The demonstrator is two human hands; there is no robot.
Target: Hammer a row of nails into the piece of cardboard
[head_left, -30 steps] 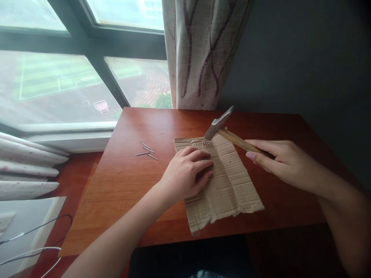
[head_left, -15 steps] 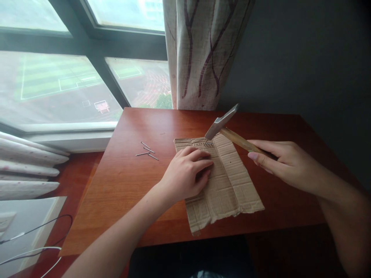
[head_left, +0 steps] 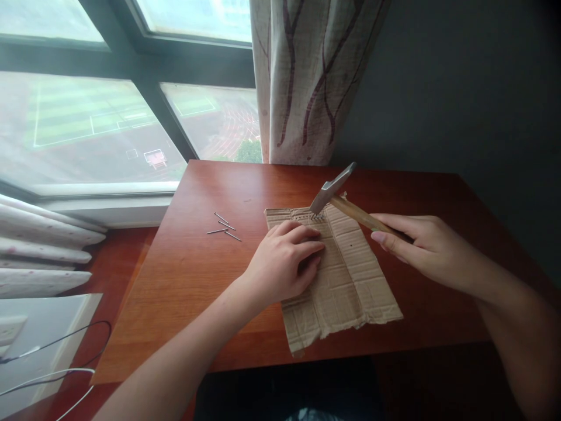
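text — none readable | labels, brands — none readable | numbers, signs: none readable

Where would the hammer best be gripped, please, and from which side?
Probably by the hammer's handle, near the end away from the head, coming from the right, where the right hand holds it: the handle is slim and slants out that way.

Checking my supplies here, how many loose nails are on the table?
4, clustered left of the cardboard: a back nail, a middle nail, a left nail and a front nail. Others could be hidden under the left hand.
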